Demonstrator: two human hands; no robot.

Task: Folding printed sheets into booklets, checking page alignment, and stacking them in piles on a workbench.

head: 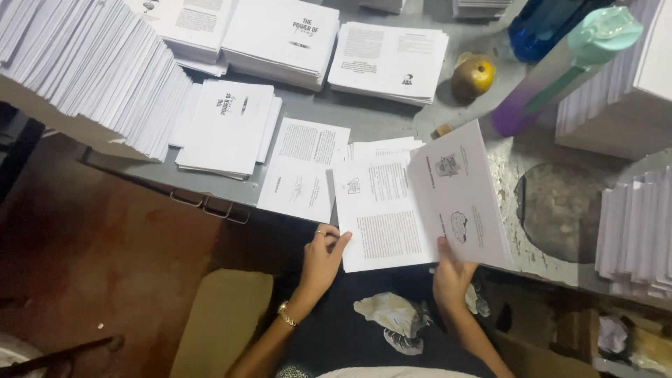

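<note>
My right hand grips the lower edge of a white printed sheet and lifts it, tilted, off the grey table. Beneath it lies a pile of printed pages at the table's front edge. My left hand, with a ring and a gold bracelet, rests its fingertips against the lower left corner of that pile. Another printed sheet lies flat just to the left.
Stacks of white booklets and paper fill the left and back of the table. A purple bottle with a teal cap, a blue bottle and a round yellow-brown object stand at the back right. More paper stacks sit right.
</note>
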